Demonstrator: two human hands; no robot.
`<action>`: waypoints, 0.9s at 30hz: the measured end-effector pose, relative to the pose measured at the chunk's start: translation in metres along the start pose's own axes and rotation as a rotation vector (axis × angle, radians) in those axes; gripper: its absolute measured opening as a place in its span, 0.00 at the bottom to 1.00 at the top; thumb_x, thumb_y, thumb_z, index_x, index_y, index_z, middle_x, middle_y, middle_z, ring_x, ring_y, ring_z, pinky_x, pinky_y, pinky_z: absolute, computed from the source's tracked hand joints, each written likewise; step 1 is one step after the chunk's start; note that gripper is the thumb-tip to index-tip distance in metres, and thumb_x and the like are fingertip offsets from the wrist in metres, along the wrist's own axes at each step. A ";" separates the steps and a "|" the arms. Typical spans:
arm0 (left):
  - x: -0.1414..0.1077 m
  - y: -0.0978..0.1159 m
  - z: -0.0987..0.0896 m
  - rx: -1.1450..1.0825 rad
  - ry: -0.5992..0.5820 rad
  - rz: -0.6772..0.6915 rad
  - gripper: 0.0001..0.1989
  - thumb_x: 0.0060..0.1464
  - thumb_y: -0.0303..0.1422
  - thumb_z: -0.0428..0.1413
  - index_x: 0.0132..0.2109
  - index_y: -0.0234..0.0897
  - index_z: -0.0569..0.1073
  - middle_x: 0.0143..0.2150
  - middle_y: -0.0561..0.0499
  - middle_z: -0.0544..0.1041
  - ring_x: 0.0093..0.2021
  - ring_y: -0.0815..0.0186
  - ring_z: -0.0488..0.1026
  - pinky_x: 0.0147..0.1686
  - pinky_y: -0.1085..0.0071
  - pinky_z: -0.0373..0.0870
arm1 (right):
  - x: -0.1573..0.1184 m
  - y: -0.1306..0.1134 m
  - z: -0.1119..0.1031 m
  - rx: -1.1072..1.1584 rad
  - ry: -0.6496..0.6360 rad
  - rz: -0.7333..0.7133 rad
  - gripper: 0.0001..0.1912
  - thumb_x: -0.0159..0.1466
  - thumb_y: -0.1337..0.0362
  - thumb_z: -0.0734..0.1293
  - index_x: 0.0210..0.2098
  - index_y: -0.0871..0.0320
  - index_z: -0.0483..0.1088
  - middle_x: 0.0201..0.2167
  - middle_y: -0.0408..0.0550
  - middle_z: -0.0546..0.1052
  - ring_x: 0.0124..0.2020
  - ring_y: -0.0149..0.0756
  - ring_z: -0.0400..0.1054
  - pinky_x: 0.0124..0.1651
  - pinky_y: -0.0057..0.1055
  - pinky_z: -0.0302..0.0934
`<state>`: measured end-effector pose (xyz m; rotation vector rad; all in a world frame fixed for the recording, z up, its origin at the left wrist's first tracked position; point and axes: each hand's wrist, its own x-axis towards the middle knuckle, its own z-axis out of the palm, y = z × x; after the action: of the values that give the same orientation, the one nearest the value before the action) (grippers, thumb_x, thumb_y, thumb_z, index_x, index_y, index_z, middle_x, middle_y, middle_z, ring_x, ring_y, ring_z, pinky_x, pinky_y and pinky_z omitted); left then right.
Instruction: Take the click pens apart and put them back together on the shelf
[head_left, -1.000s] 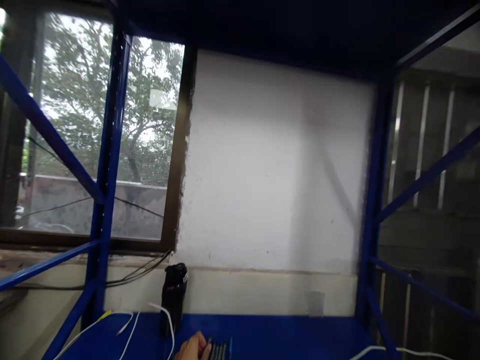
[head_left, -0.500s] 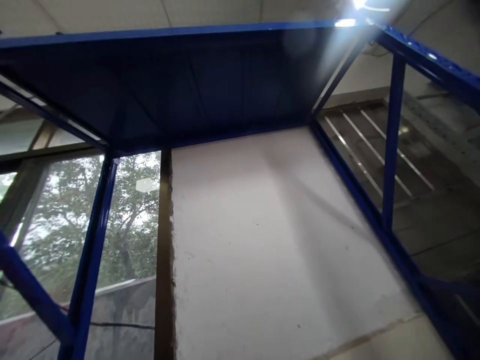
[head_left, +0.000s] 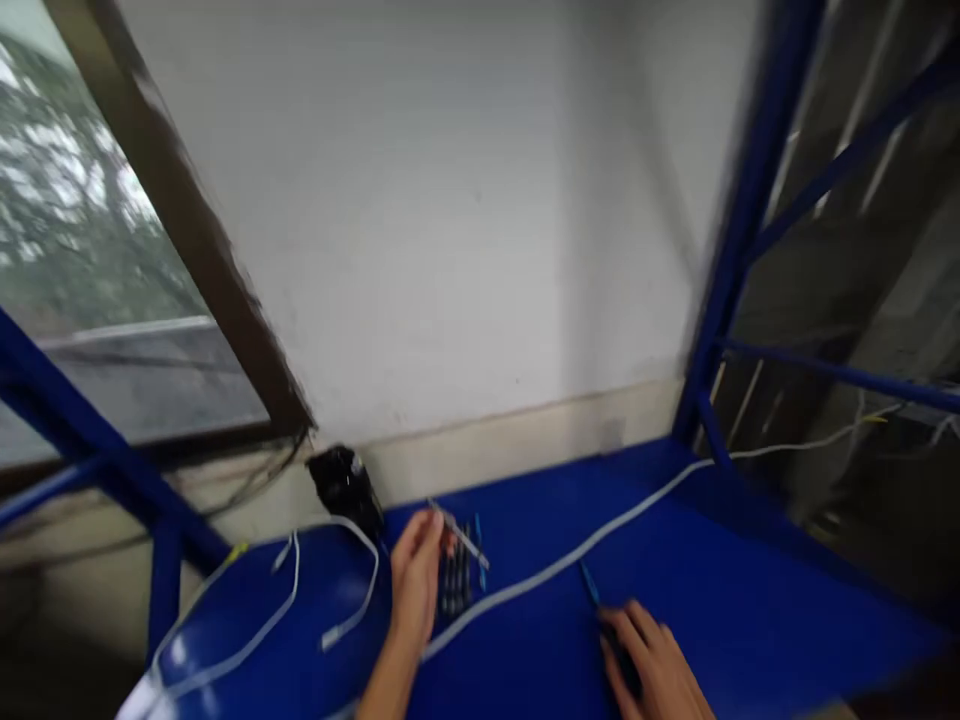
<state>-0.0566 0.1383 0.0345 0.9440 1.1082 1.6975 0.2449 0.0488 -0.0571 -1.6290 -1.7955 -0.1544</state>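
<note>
Left grip [head_left: 416,580] is pinching a thin silver-tipped tool [head_left: 459,537], can't tell exactly what kind. Black bottle [head_left: 345,490] sits off to its left, then there's a row of slim dark-and-blue tools [head_left: 454,580] on the blue steel shelf [head_left: 739,570], with a white cable [head_left: 570,555] running across. Right grip [head_left: 637,660] curls round something dark with a blue tip [head_left: 589,583], mostly hidden behind the hand.

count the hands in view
2. The left hand holds a slim metal tool above the blue shelf, beside a row of tools; the right hand grasps a blue-tipped tool near the shelf's front edge. No other hands show.
</note>
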 end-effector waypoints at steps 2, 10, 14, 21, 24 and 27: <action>-0.003 0.005 0.008 -0.116 -0.093 -0.020 0.18 0.55 0.45 0.72 0.38 0.35 0.79 0.37 0.47 0.82 0.33 0.65 0.76 0.33 0.70 0.73 | -0.006 0.005 -0.013 0.107 -0.188 -0.069 0.15 0.76 0.55 0.62 0.57 0.45 0.77 0.49 0.53 0.81 0.47 0.50 0.80 0.51 0.52 0.78; -0.019 -0.006 0.022 -0.189 -0.439 -0.122 0.15 0.58 0.39 0.72 0.42 0.35 0.76 0.43 0.39 0.88 0.35 0.60 0.83 0.40 0.64 0.78 | 0.010 -0.013 -0.035 0.408 -0.131 -0.061 0.19 0.75 0.53 0.69 0.62 0.52 0.70 0.53 0.57 0.78 0.54 0.53 0.73 0.58 0.52 0.66; -0.032 -0.011 0.030 -0.127 -0.603 -0.172 0.17 0.58 0.38 0.73 0.47 0.37 0.76 0.44 0.40 0.89 0.37 0.59 0.85 0.43 0.62 0.80 | 0.019 -0.042 -0.041 0.678 -0.233 0.041 0.28 0.75 0.52 0.69 0.70 0.52 0.63 0.59 0.57 0.77 0.57 0.50 0.74 0.61 0.48 0.67; -0.037 -0.012 0.031 -0.068 -0.690 -0.123 0.15 0.57 0.40 0.74 0.44 0.36 0.81 0.47 0.40 0.88 0.43 0.56 0.85 0.47 0.62 0.80 | 0.026 -0.079 -0.012 0.887 -0.411 0.084 0.17 0.82 0.52 0.58 0.56 0.54 0.71 0.37 0.47 0.77 0.35 0.38 0.71 0.43 0.35 0.67; -0.036 -0.003 0.030 -0.110 -0.682 -0.093 0.18 0.62 0.44 0.70 0.50 0.36 0.85 0.52 0.36 0.87 0.54 0.49 0.84 0.58 0.55 0.77 | 0.020 -0.080 -0.003 0.963 -0.412 0.157 0.19 0.82 0.49 0.57 0.56 0.54 0.71 0.35 0.45 0.73 0.33 0.36 0.67 0.37 0.33 0.62; -0.037 0.004 0.031 -0.124 -0.715 -0.158 0.22 0.64 0.47 0.68 0.58 0.37 0.85 0.58 0.34 0.86 0.62 0.44 0.82 0.65 0.50 0.73 | 0.017 -0.079 0.000 1.029 -0.429 0.222 0.21 0.81 0.46 0.57 0.55 0.55 0.70 0.34 0.45 0.70 0.32 0.37 0.64 0.35 0.33 0.60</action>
<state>-0.0168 0.1110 0.0438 1.2125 0.5718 1.1330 0.1733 0.0464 -0.0195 -1.0918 -1.5161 1.1093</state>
